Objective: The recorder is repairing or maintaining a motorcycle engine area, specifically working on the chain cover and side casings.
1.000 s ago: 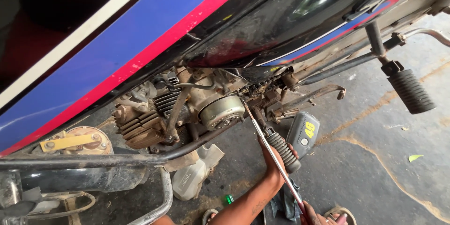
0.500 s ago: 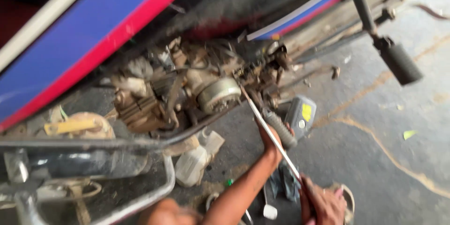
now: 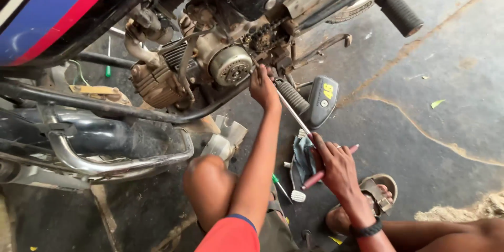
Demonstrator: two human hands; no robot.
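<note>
A motorcycle engine [image 3: 210,63] with a round silver side cover [image 3: 231,65] hangs under a blue and red fuel tank [image 3: 58,10]. My left hand [image 3: 262,86] reaches up beside that cover and is closed around the front end of a long metal screwdriver shaft [image 3: 294,115]. My right hand [image 3: 333,165] grips the tool's pink handle [image 3: 353,149] lower down, above the floor. The shaft slants from the engine down to my right hand, crossing a ribbed rubber footpeg [image 3: 293,96].
A dark side panel [image 3: 321,100] leans by the footpeg. A chrome guard bar [image 3: 121,165] curves at left. On the concrete floor lie a grey rag [image 3: 303,158], a green screwdriver [image 3: 280,185] and a white cap [image 3: 298,196]. My sandalled foot [image 3: 375,194] rests at right.
The view has swung so the engine sits higher and my arms and knee show more. My left hand has moved up the shaft to the engine cover; the right still grips the handle.
</note>
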